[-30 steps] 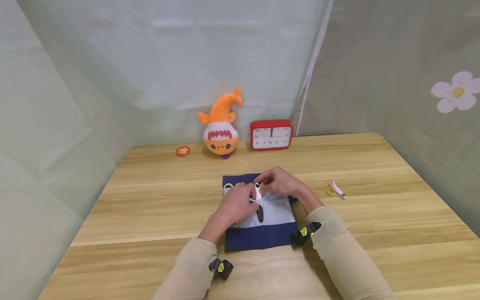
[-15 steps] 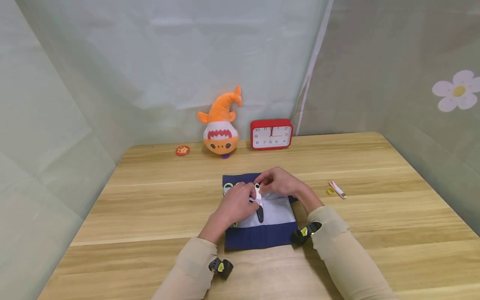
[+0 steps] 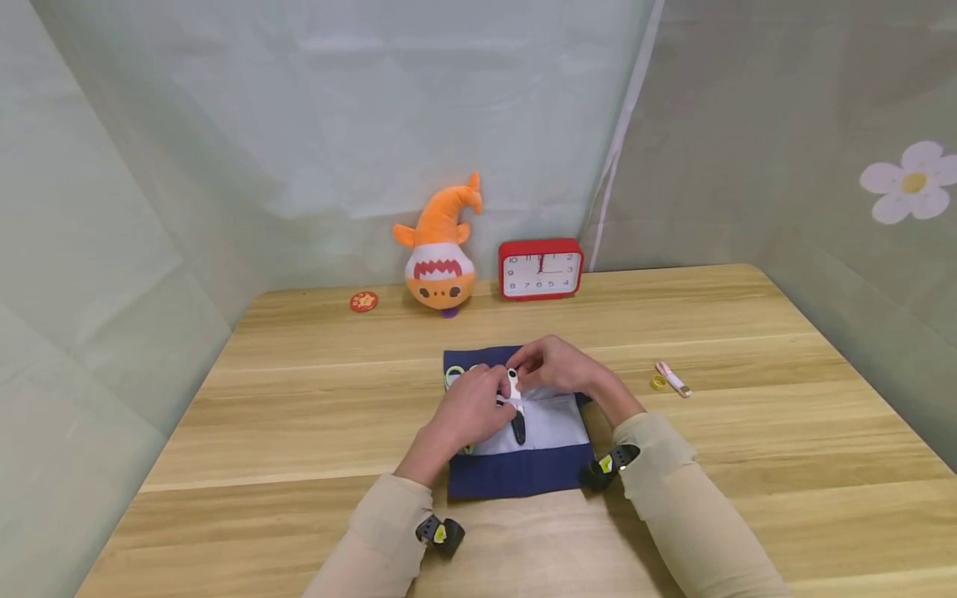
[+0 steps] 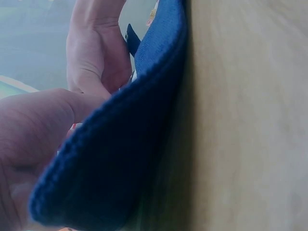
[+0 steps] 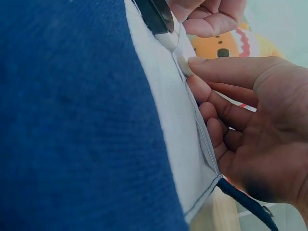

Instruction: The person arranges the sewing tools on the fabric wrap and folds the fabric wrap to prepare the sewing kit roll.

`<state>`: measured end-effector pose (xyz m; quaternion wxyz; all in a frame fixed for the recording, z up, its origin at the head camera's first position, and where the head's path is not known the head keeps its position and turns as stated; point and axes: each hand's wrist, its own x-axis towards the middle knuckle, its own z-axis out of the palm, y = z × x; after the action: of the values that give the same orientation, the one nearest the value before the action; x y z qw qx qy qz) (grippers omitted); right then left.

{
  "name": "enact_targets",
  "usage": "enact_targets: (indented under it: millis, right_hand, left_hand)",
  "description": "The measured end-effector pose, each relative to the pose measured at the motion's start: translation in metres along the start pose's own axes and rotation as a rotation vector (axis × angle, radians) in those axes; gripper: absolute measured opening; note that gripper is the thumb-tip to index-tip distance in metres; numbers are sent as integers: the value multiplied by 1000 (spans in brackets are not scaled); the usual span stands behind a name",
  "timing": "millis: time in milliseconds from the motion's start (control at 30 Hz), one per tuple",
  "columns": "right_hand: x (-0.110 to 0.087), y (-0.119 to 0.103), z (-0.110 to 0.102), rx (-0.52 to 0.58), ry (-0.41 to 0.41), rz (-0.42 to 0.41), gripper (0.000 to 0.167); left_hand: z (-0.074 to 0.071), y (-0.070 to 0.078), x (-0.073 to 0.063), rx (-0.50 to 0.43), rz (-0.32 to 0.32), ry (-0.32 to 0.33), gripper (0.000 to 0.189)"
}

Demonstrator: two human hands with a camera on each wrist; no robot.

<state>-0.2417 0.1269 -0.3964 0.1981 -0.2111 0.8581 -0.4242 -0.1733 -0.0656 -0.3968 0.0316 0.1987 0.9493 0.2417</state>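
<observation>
Slim white-handled, black-tipped tool [image 3: 519, 427]: lies between the two hands, tip toward the near edge of a navy-and-white rectangular cloth [image 3: 521, 473].
Left hand [image 3: 473, 405]: fingers bent just beside the tool; whether they grip it cannot be told.
Right hand [image 3: 561, 364]: thumb and finger pinch the tool's white far end.
Wooden table's far edge [image 3: 321, 292]: an orange-and-white plush shark [image 3: 441, 224] sits beside a red rectangular clock [image 3: 540, 247].

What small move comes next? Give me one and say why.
Probably ease the tool a little further under the band: its dark end already shows beyond it, and the right hand seems to pinch its white end.
</observation>
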Motion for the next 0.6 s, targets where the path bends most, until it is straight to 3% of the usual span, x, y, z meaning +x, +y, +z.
enact_targets:
  millis: [367,600]
  right_hand:
    - [0,0,0,-9,17,6,32]
    - [-14,5,-14,5,232,15,31]
  left_hand:
    - [0,0,0,-5,-21,-9,11]
    - [0,1,0,6,-13,-2,13]
